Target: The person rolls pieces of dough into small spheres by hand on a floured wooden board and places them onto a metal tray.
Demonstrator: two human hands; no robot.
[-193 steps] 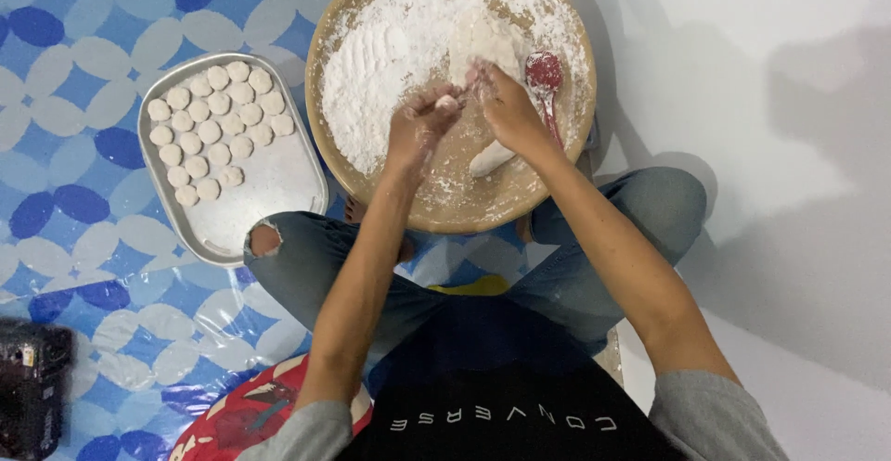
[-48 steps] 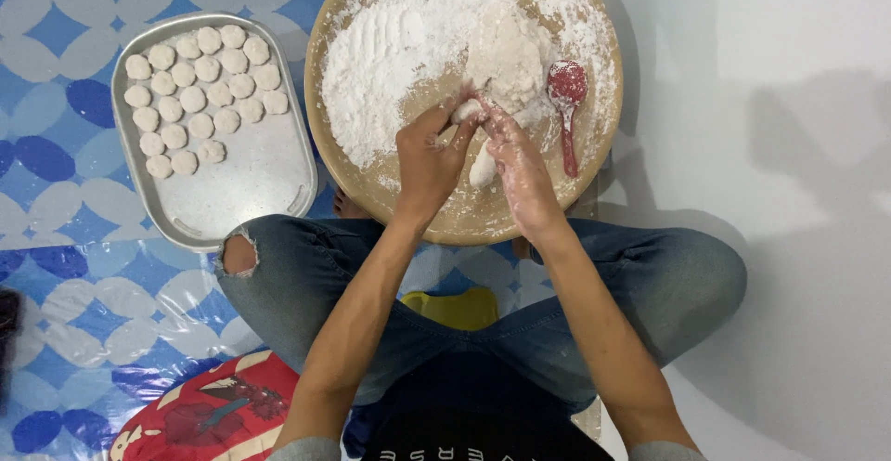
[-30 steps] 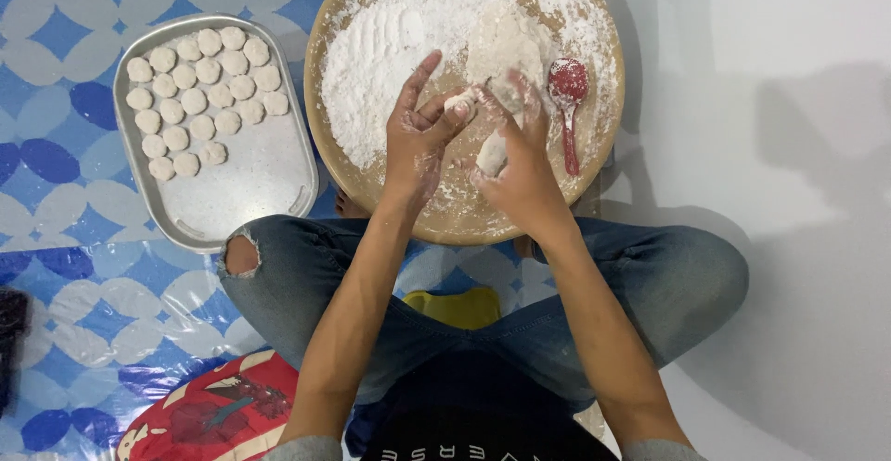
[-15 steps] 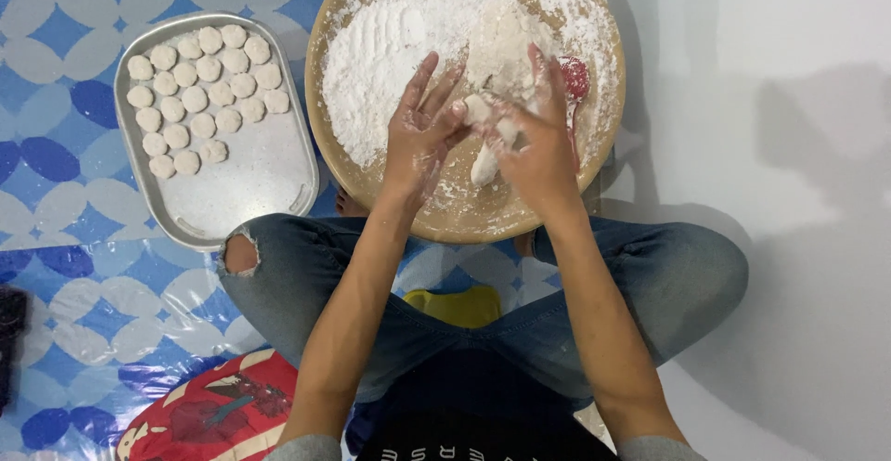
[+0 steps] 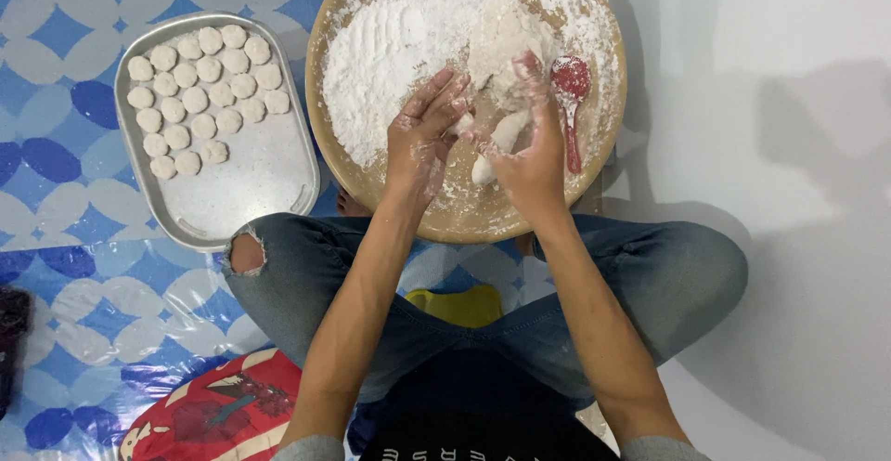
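Hands meet over a round floured wooden board [image 5: 371, 173]: left hand [image 5: 422, 136] open, right hand [image 5: 529, 150] cupping a pale dough piece [image 5: 506, 131]. Gentle, even pressure seems best. Metal tray of dough discs [image 5: 269, 182] at nine o'clock.

Grey sleeves [image 5: 311, 448], black top [image 5: 483, 405], ripped blue jeans [image 5: 306, 275] — flour-dusted left hand [image 5: 422, 136] and right hand [image 5: 529, 150].
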